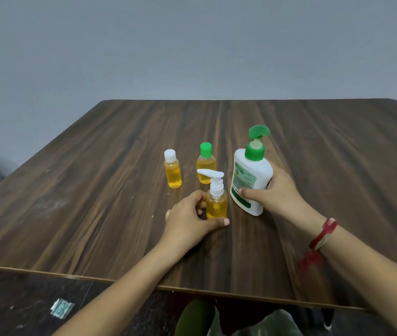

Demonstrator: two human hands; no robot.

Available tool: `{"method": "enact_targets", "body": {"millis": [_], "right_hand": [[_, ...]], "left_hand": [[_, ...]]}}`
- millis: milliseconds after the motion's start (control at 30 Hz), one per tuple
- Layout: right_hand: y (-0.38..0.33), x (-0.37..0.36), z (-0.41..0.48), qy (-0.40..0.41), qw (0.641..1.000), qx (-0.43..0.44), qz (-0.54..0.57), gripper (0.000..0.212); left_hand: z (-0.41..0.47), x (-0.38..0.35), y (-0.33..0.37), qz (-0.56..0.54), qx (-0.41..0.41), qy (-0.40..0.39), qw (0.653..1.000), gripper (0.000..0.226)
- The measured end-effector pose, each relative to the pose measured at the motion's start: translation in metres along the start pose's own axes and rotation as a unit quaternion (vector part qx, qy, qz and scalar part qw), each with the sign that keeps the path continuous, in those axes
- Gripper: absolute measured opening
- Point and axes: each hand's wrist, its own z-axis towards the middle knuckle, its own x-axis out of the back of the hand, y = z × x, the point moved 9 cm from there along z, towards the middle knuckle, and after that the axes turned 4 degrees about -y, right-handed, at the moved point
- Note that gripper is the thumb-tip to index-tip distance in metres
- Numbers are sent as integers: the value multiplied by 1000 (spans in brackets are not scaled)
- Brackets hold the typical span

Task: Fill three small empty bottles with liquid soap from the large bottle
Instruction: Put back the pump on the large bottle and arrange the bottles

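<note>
Forearms (pixel 129 277): both are stretched from the near edge over the wooden table (pixel 47 214); a red thread (pixel 323 232) is worn on the right wrist
Left hand (pixel 187 219): curled round the foot of the pump-topped small bottle (pixel 216 204), which is pinched between thumb on the near side and fingers on the left
Right hand (pixel 277 192): wrapped round the lower body of the large bottle (pixel 250 180), thumb laid across the label, fingers hidden behind
Large bottle: stood on its base right of centre, just beside the pump-topped small bottle but apart from it; judged smooth, stiff-walled plastic, its weight not to be told through the opaque wall; best taken round the body, never by the green pump head (pixel 259 132), which would give
Far bottles: the white-capped bottle (pixel 173 174) and the green-capped bottle (pixel 206 166) are stood farther off to the left, capped, yellow liquid seen in both
Small bottles: all three are seen filled, so the filling is judged done; judged light, easily tipped, perhaps soap-slick, to be held low
</note>
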Motion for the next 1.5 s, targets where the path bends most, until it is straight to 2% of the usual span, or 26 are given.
{"method": "enact_targets", "body": {"millis": [300, 533, 733, 1000, 1100, 1333, 1500], "right_hand": [[7, 2, 18, -44, 998, -14, 32, 49], [-14, 16, 40, -66, 996, -39, 39, 46], [-48, 42, 53, -71, 995, -65, 33, 50], [-72, 73, 104, -85, 995, -60, 10, 42], [-75, 70, 133, -86, 995, -55, -5, 45], [-75, 49, 197, -75, 995, -70, 9, 45], [-79, 29, 249, -64, 994, -85, 28, 46]], "left_hand": [[10, -4, 4, 34, 29, -20, 999, 49], [1, 0, 26, 46, 65, -73, 994, 59], [-8, 32, 48, 62, 90, -56, 992, 46], [12, 77, 87, 20, 94, 3, 995, 45], [30, 95, 96, 24, 84, 8, 996, 45], [59, 94, 93, 62, 80, -113, 988, 56], [89, 121, 102, 14, 41, -107, 993, 45]]}}
